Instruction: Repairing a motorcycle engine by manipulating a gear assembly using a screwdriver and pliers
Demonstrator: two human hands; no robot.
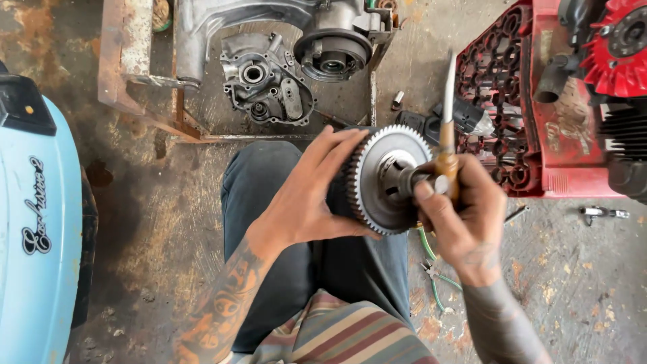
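Two hands are being used on one big round gear [377, 180], which is being held up over the person's lap, above the dark trouser leg [269, 202]. The left hand [306, 195] is being spread wide and pressed flat against the back of the gear, with the fingers curled around its toothed edge. The right hand [458, 209] is being closed tight around the yellow-brown handle of a screwdriver [447, 128], and the thumb is being pushed against the dark middle hub of the gear. The thin metal shaft of the tool is being pointed up and away, so the tip is not being used on the gear right now. The work looks only part done: the gear is already out of the machine and is being looked over or cleaned, and nothing is yet being put back. The gear is made of grey metal, with many small teeth all around and a smooth shiny ring inside. An open engine case [266, 84] of dull, greasy metal is being left on the floor ahead, inside a rusty frame [128, 61]. A red plastic cover [512, 101] with many holes is lying to the right, and green-handled pliers [431, 269] are lying on the stained concrete floor [579, 290].
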